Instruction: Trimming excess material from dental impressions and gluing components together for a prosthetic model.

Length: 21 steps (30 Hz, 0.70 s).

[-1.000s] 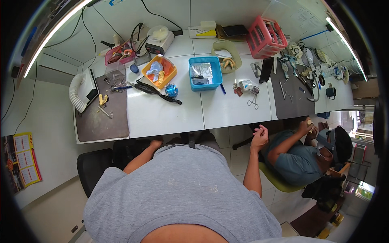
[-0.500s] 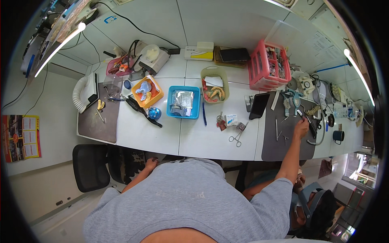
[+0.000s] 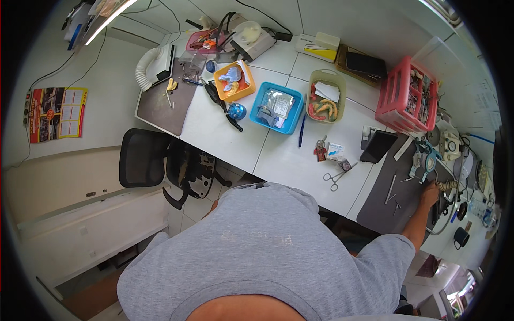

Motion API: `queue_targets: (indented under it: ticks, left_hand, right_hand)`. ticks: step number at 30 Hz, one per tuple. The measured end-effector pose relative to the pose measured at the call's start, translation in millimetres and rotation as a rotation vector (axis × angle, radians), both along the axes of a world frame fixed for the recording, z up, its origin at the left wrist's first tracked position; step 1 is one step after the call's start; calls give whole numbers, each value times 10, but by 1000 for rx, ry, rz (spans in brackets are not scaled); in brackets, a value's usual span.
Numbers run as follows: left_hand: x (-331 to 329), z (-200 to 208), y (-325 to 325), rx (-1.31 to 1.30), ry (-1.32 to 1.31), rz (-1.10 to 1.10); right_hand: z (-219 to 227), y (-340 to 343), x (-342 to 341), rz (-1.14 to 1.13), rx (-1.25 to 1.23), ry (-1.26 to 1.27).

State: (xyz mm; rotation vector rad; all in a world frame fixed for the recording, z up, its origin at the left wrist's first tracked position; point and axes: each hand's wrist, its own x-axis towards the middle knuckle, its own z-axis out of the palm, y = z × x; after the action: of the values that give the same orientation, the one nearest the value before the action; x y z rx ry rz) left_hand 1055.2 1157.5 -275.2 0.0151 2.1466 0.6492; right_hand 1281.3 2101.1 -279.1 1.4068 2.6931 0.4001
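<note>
My right hand (image 3: 429, 194) reaches to the right side of the dark grey mat (image 3: 377, 206), beside a beige coiled cord (image 3: 447, 185) and a black holder (image 3: 440, 207). Its fingers look closed, but whatever they grip is too small and covered to make out. Blue-and-grey strapped gear (image 3: 424, 159) lies just beyond the hand. A thin silver instrument (image 3: 390, 189) and a small metal tool (image 3: 397, 206) rest on the mat to its left. My left hand is hidden by my body; only a sliver of skin shows at my left side.
Across the white worktop stand an orange tray (image 3: 248, 93), a blue tray (image 3: 296, 124), a green tub (image 3: 336, 80) and a red basket (image 3: 386, 113). Scissor-like forceps (image 3: 334, 182) and a phone (image 3: 379, 146) lie nearer. A mug (image 3: 460, 237) stands far right; a chair (image 3: 143, 158) is left.
The view has turned, and I have leaned right. My right hand has moved to the mat's right side, by the coiled cord. My left hand has gone out of sight.
</note>
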Motion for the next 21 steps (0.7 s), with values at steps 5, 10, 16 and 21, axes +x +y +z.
queue_targets:
  ticks: [5, 10, 16, 21]
  left_hand:
    - [-152, -51, 116, 16, 4, -92]
    - [-592, -144, 182, 38, 35, -224]
    - [-1499, -280, 156, 134, 95, -443]
    - [-2151, -8, 219, 165, 210, -859]
  right_hand:
    - [305, -89, 229, -326, 26, 164]
    - [872, -836, -368, -739, 380, 938]
    - [1265, -3680, -1249, -486, -67, 1458]
    - [1128, -6016, -1634, -325, -655, 1398]
